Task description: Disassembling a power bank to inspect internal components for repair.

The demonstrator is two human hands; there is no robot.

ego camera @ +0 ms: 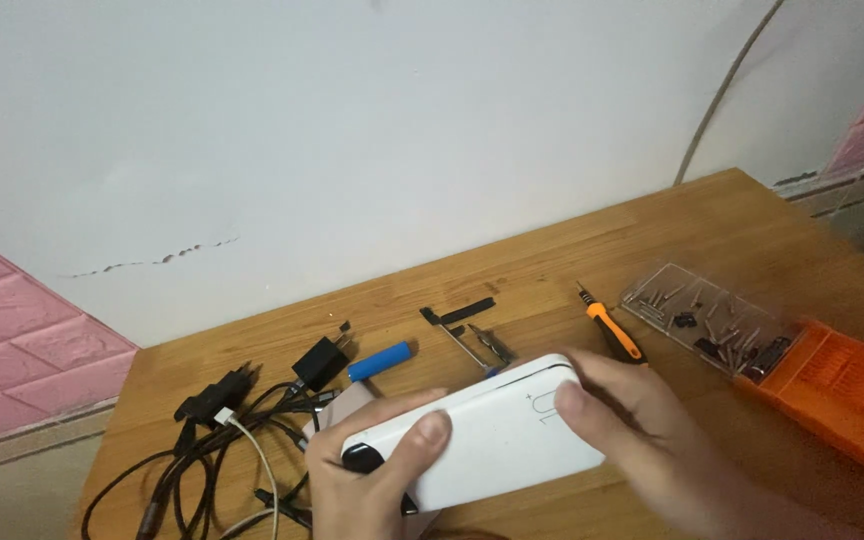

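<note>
White power bank [487,435] gripped by left hand [372,480] and right hand [632,430], fingers pressed around it; clear bit case [702,318] holding screwdriver bits at two o'clock.

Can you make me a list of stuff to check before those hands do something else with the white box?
1. Both hands grip it: left hand and right hand clasp the white box. Ok.
2. Box above the wooden table, not past its edge: ok.
3. Orange screwdriver close by, just beyond the right hand: ok.
4. Clear bit case lying open with small bits in it, which could scatter if bumped: not ok.
5. Black cables tangled beside the left hand: not ok.
6. Whether the box is already opened: cannot tell.
</note>
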